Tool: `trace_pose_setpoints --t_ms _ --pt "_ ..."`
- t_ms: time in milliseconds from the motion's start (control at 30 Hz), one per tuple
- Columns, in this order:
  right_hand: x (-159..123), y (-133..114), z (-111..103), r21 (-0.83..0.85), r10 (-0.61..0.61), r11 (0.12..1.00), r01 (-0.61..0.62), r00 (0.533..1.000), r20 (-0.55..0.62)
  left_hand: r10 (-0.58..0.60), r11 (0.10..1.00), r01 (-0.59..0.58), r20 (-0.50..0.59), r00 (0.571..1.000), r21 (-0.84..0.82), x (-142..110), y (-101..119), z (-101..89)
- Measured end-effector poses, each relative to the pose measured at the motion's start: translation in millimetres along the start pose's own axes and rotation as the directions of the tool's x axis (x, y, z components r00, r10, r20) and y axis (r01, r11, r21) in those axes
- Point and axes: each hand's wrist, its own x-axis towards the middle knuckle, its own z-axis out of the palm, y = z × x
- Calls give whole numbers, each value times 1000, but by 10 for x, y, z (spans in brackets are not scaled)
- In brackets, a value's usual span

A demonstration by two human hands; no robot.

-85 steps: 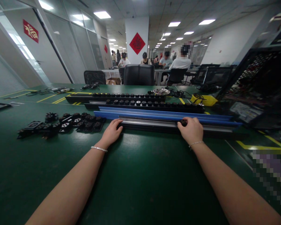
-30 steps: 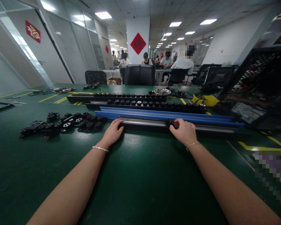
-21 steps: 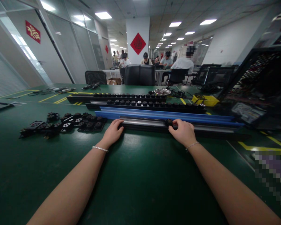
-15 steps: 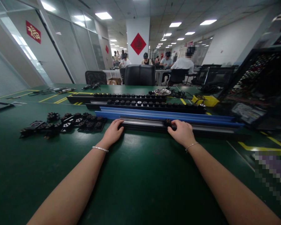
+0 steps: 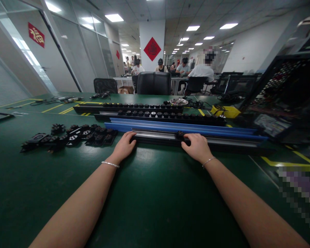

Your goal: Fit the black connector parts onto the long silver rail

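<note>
- Head view, left hand: we find the left hand (image 5: 124, 145) at the left end of a black rail (image 5: 155, 140), fingers bent over the top edge and thumb at the front, a small gap between them; the rail's end is held there.
- Head view, right hand: we note the right hand (image 5: 197, 146) over the same rail, thumb and forefinger parted, their tips at the right side of a small black module (image 5: 180, 134). Whether they pinch it or only touch it, we cannot tell.
- Head view, module: it sits in the rail's silver channel, between the two hands and nearer the right.
- Head view, surroundings: we record a blue rail (image 5: 222, 131) just behind the black one, with two module-filled rails, a front one (image 5: 111, 117) and a rear one (image 5: 88, 110), beyond it. Loose black parts (image 5: 74, 136) lie left of the left hand. A metal dish (image 5: 178, 104) and a yellow bin (image 5: 234, 113) stand farther back on the green table (image 5: 155, 193).
- Head view, background: we see several people (image 5: 201, 71) seated at other tables.
</note>
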Motion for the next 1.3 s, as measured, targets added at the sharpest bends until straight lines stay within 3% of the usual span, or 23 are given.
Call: trace_pose_setpoints --t_ms 1300 --pt "-41 -192 67 14 -163 987 162 980 111 -12 1000 12 -14 1000 -19 -4 16 13"
